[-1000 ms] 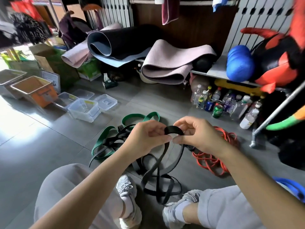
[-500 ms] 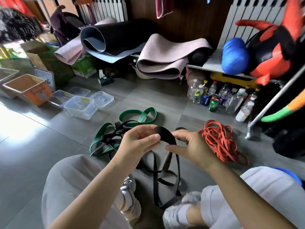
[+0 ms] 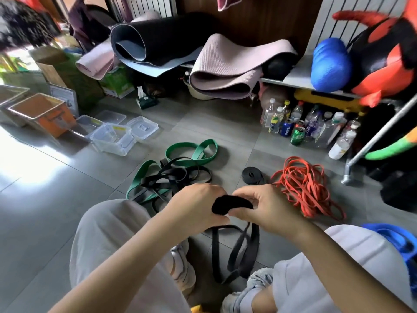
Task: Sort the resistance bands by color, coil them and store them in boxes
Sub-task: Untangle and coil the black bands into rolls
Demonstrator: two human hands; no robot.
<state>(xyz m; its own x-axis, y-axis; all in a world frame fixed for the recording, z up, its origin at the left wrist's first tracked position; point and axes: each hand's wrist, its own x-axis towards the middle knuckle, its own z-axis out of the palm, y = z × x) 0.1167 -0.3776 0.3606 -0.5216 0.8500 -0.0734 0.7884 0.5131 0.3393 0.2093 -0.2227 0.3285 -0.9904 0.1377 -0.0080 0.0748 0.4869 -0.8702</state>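
Observation:
A black resistance band (image 3: pixel 230 205) is partly rolled into a small coil between my hands, its loose length hanging down to the floor between my feet. My left hand (image 3: pixel 196 206) grips the coil from the left. My right hand (image 3: pixel 264 206) pinches it from the right. On the floor beyond lie a tangle of green bands (image 3: pixel 194 152) and black bands (image 3: pixel 180 175), one coiled black band (image 3: pixel 251 175), and a heap of orange bands (image 3: pixel 304 184). Blue bands (image 3: pixel 399 240) show by my right knee. Clear plastic boxes (image 3: pixel 112 138) stand at the left.
An orange bin (image 3: pixel 42 114) and lids (image 3: pixel 142 126) sit left of the clear boxes. Bottles and cans (image 3: pixel 302 127) line the floor under a shelf with rolled mats (image 3: pixel 225 71) and a blue ball (image 3: pixel 329 64). A metal rack leg (image 3: pixel 347 177) stands right of the orange heap.
The coil in my hands has grown thicker as more black band was wound on. My hands have come lower and nearer to my knees.

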